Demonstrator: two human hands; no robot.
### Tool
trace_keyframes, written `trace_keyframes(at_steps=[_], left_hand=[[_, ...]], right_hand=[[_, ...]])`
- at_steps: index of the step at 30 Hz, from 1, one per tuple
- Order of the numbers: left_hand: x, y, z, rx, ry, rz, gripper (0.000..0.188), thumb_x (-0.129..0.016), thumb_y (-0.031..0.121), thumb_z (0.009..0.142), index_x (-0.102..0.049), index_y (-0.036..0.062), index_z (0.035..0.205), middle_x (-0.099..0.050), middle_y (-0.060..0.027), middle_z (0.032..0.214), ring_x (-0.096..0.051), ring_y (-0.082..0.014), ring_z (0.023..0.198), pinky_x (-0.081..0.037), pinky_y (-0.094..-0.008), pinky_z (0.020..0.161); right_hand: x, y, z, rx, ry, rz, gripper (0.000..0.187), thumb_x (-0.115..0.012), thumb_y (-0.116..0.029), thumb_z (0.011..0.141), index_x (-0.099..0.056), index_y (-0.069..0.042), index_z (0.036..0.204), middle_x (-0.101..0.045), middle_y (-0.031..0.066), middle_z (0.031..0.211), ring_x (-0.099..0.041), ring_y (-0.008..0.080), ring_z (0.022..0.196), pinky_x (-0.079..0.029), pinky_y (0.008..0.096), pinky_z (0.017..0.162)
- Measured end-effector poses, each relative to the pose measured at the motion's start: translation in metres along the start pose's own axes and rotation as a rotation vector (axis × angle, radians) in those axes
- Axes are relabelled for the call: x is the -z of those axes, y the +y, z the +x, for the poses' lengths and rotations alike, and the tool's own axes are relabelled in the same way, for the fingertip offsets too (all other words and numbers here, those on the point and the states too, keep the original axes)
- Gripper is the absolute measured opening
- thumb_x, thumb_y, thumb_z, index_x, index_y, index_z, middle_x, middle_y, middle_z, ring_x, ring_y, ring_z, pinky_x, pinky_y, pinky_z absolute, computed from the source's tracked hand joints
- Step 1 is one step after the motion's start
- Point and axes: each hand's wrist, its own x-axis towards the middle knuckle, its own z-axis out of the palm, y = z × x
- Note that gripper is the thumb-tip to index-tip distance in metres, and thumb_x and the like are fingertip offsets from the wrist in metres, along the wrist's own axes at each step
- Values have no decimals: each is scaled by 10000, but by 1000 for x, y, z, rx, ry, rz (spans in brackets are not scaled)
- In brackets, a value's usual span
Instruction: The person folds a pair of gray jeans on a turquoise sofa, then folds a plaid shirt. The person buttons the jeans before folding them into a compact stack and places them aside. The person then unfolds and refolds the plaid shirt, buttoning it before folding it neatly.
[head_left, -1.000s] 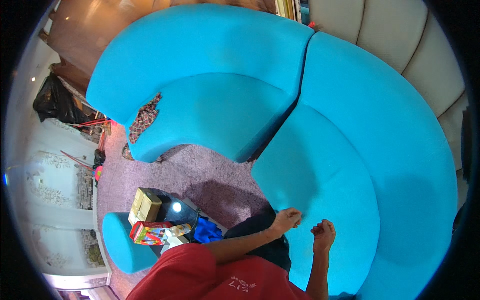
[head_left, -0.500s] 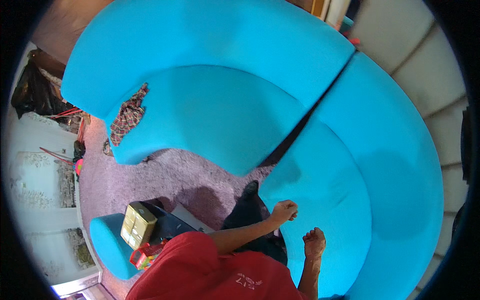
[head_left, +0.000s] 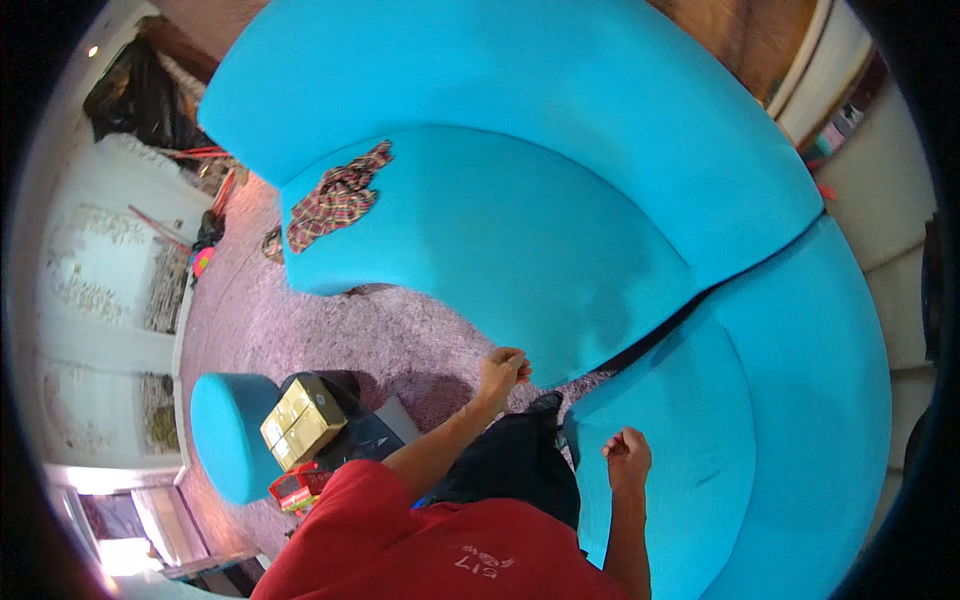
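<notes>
My left hand (head_left: 503, 372) hangs in the air in front of my body, fingers curled closed, above the edge of the curved blue sofa section (head_left: 520, 240) and the purple carpet (head_left: 270, 310). Lower and to the right, my right hand (head_left: 627, 460) is also curled closed, over the seat of the second blue sofa section (head_left: 690, 420). I see nothing in either hand. A crumpled plaid cloth (head_left: 335, 200) lies on the left end of the larger section's seat. Between the two sections runs a narrow dark gap (head_left: 650, 345).
On my left a brown cardboard box (head_left: 302, 425) and a red package (head_left: 295, 488) sit on a dark table (head_left: 360, 445), beside a round blue stool (head_left: 230, 435). A black plastic bag (head_left: 145, 95) and a pink ball (head_left: 204, 262) lie by the far left wall.
The view has turned to the right, so the sofa and cloth sit differently in it. My left hand has moved left and up; my right hand is still curled.
</notes>
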Motion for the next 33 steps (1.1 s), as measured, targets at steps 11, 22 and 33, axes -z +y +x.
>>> trace_keyframes(at_steps=[11,22,33], left_hand=[[104,27,57,-109,235,-89,125,-561,87,900,-592,-24,947,-621,-101,794,-614,-172,651,-529,-293,575],[284,133,340,-341,598,434,178,-585,159,802,-657,-4,797,-659,-154,718,-641,-266,634,-507,-384,587],[395,244,513,-476,742,1294,649,-732,169,741,-438,145,1319,-428,-194,1233,-441,-401,1112,-519,-463,756]], right_hand=[[-128,21,59,-143,-87,-73,78,-610,-106,884,-574,-76,947,-587,53,810,-559,178,704,-475,369,661],[-329,141,196,-306,-193,-117,106,-621,-124,885,-556,-54,930,-579,82,791,-569,206,672,-486,390,590],[-535,208,310,-352,-176,-320,106,-569,-86,911,-551,-6,980,-583,114,820,-601,224,696,-520,392,612]])
